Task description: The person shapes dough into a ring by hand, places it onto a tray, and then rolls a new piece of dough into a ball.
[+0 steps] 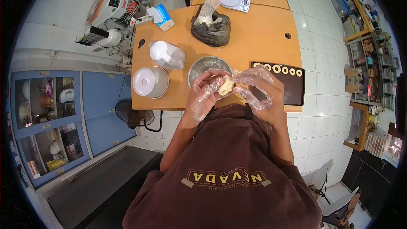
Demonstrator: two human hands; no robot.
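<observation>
Flour coats both of my hands. In front of my chest, my left hand (205,95) grips a small lump of pale dough (227,85) between its thumb and fingers. Close by on the right, my right hand (263,88) is curved open, thumb and fingers apart, its fingertips right at the edge of the dough. Just beyond my left hand stands a metal bowl (207,62) dusted with flour, partly hidden by my fingers. A dark baking tray (277,88) lies beside my right hand, with several dough rings (277,68) along its far side.
A white pitcher (167,55) and a lidded white container (150,82) stand left on the wooden table (258,29). A black plastic bag (210,30) sits farther back, near a white kitchen scale (235,2) and a blue box (164,18). A fan (132,113) is left of the table.
</observation>
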